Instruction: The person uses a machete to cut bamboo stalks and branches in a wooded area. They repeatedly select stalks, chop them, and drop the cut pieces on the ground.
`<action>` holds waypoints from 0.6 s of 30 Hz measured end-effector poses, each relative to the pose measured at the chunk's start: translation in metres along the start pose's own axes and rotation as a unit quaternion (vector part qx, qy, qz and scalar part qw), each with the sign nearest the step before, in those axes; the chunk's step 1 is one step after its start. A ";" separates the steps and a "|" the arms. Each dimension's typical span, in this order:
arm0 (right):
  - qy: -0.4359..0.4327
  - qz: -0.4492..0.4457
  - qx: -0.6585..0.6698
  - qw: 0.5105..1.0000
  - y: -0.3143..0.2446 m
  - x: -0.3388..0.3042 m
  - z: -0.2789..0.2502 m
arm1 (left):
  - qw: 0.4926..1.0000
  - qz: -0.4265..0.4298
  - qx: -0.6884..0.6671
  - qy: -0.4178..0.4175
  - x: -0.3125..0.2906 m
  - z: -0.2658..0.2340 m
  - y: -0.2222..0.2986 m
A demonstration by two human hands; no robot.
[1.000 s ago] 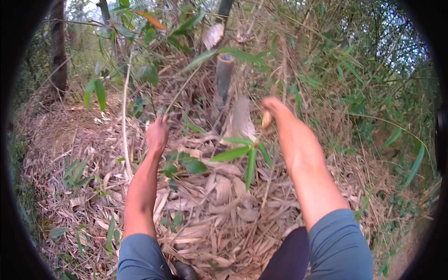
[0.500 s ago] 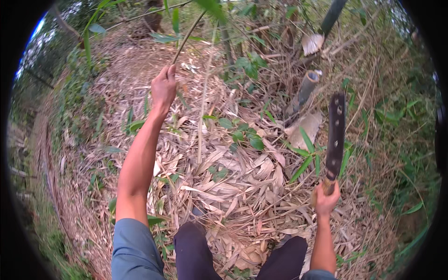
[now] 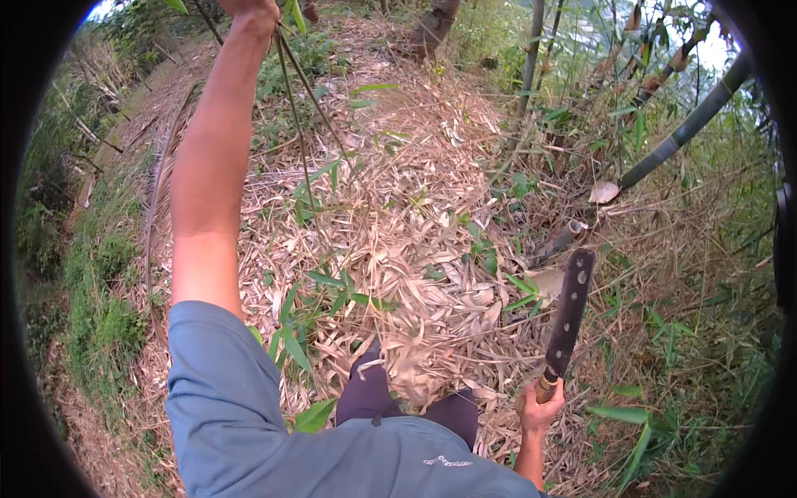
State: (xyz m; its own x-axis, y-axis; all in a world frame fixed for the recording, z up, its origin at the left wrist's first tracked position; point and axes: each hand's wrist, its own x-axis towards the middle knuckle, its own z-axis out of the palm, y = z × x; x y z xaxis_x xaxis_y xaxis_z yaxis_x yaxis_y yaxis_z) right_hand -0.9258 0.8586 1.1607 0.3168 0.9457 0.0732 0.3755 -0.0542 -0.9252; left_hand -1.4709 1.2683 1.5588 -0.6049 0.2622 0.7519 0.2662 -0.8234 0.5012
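Observation:
My left arm reaches up to the top edge, where my left hand (image 3: 251, 12) is closed around thin green-brown stems (image 3: 297, 112). They hang down from it toward the leaf litter, and the upper side of the hand is cut off by the picture's edge. Low on the right, my right hand (image 3: 535, 412) grips the wooden handle of a machete (image 3: 569, 311). Its dark blade, dotted with holes, points up and slightly right, apart from the stems. Beyond the blade tip stands a cut bamboo stump (image 3: 567, 236) with an open end.
Dry bamboo leaves (image 3: 407, 241) cover the ground around my legs. A thick green bamboo pole (image 3: 689, 129) slants up at the right, its lower end cut pale. Dense brush (image 3: 689, 274) fills the right side, and a tree trunk (image 3: 434, 29) rises at the back.
My left hand has risen to the top edge, bringing the stems up with it. The machete sits lower and farther left in the picture. The view has tilted, showing more of my shirt.

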 end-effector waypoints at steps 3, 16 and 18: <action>0.049 -0.027 0.105 0.993 -0.059 -0.024 0.018 | 0.994 -0.009 -0.055 0.093 0.049 -0.017 0.144; 0.049 -0.068 0.226 0.971 -0.117 -0.123 0.022 | 0.935 -0.022 -0.242 0.259 0.066 -0.139 0.249; 0.051 -0.046 0.205 0.976 -0.118 -0.120 0.019 | 0.929 -0.102 -0.300 0.191 0.015 -0.182 0.191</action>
State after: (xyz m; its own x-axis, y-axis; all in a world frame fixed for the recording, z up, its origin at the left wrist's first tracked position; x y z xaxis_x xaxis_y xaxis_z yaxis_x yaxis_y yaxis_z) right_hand -1.0251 0.7573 1.2538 0.3914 0.9025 0.1796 0.0333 0.1811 -0.9829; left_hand -1.5662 1.0233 1.5878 -0.8492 0.3404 0.4037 -0.2804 -0.9385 0.2015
